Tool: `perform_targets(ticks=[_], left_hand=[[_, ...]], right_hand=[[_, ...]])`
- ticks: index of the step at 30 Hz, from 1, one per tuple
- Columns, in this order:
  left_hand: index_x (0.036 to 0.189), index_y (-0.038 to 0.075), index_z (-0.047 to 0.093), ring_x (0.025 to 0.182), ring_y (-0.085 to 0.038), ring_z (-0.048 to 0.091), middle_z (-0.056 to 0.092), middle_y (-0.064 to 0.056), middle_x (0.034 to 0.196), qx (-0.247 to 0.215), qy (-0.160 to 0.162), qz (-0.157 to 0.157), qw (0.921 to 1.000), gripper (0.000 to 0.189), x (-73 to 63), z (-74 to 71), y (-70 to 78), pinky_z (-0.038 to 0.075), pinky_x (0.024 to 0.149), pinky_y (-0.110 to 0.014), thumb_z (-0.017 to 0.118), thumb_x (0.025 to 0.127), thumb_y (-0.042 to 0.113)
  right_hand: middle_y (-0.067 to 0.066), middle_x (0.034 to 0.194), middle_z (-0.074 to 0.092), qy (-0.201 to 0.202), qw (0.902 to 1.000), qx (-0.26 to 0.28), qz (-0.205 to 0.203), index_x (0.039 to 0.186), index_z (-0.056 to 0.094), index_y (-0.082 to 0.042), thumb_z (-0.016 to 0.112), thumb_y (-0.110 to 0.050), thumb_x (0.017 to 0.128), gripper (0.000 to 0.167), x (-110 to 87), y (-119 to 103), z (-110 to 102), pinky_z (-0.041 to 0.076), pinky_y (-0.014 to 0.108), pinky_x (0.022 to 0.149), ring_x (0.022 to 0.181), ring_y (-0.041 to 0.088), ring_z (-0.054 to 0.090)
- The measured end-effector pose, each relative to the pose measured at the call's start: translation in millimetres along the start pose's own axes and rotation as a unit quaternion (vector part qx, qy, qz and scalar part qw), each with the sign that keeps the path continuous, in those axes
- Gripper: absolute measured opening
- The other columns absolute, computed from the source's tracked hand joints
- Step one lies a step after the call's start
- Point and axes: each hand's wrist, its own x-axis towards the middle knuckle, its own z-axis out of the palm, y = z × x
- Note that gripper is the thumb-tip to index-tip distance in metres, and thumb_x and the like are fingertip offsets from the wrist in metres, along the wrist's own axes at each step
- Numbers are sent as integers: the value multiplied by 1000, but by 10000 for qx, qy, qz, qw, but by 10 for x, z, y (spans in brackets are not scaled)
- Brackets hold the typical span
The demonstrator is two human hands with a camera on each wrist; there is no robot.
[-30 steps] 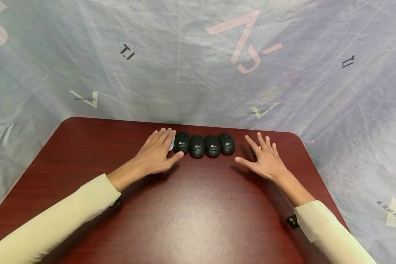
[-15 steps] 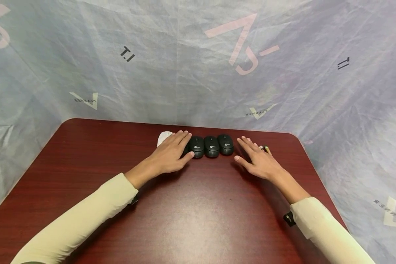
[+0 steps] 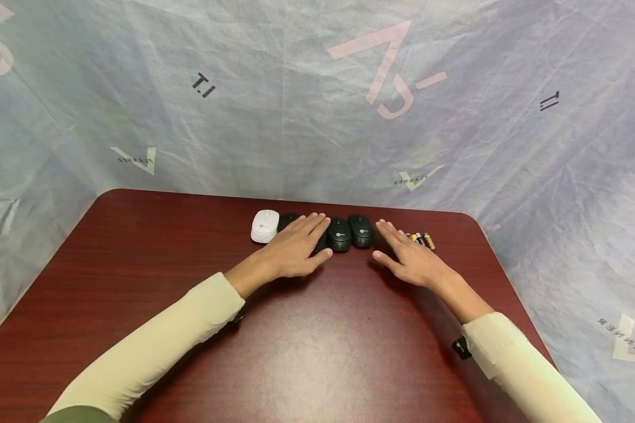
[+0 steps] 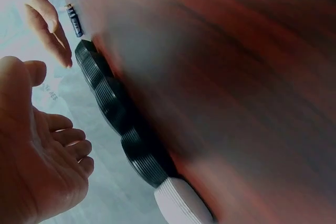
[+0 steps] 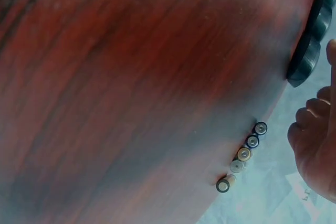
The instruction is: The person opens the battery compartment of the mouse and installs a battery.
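In the head view, my left hand [image 3: 295, 247] extends over the row of computer mice with fingers straight. It hides much of two black mice. A white mouse [image 3: 265, 226] lies at the row's left end, and a black mouse [image 3: 361, 231] at its right end. The left wrist view shows a gap between my left hand [image 4: 42, 156] and the black mice [image 4: 144, 153]. My right hand [image 3: 413, 258] is held flat, fingers straight, just right of the row. It partly covers small batteries [image 3: 428, 241]; several batteries [image 5: 243, 153] line up in the right wrist view. Neither hand grips anything.
The dark red wooden table [image 3: 317, 341] has rounded far corners. A printed grey cloth [image 3: 286, 106] hangs behind and beside it. The mice and batteries sit near the far edge.
My left hand has moved right along the mice, uncovering the white one. My right hand has drawn its spread fingers together and shifted slightly left, so more of the batteries show.
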Motion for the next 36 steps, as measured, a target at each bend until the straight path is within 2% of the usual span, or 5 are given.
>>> perform_targets(ticks=[14, 19, 23, 30, 36], left_hand=[[178, 3, 26, 177, -35, 21, 25, -18, 188, 203, -299, 174, 9992, 80, 303, 101, 191, 13, 148, -47, 43, 119, 54], [179, 4, 26, 178, -34, 20, 24, -17, 188, 326, -464, 231, 9981, 80, 382, 142, 257, 13, 148, -45, 43, 119, 54], [179, 4, 24, 178, -33, 19, 23, -17, 189, 520, -535, 251, 9969, 80, 433, 181, 301, 11, 148, -44, 43, 119, 54], [180, 9, 23, 179, -28, 15, 22, -11, 190, 794, -712, 200, 9941, 73, 517, 227, 366, 11, 148, -44, 33, 122, 52], [180, 12, 26, 179, -25, 14, 24, -7, 190, 1079, -839, 282, 9902, 70, 552, 227, 433, 10, 148, -40, 29, 123, 52]], right_hand=[[17, 189, 22, -133, 9999, 1, -74, 182, 20, -13, 50, -59, 118, 85, 74, -41, 7, 33, 62, 140, 169, 48, 36], [16, 189, 21, -235, 9996, 134, -57, 182, 18, -16, 51, -57, 118, 83, 107, -47, -14, 33, 64, 139, 170, 49, 33], [13, 190, 19, -317, 9991, 241, -118, 182, 18, -17, 52, -55, 118, 82, 136, -56, -31, 29, 62, 142, 173, 44, 28], [14, 190, 17, -431, 9983, 46, -384, 181, 19, -9, 51, -51, 120, 81, 150, -51, -3, 23, 59, 144, 176, 36, 21], [13, 190, 17, -602, 9979, 110, -195, 182, 18, -13, 47, -57, 119, 82, 131, -60, -15, 22, 56, 145, 177, 33, 19]])
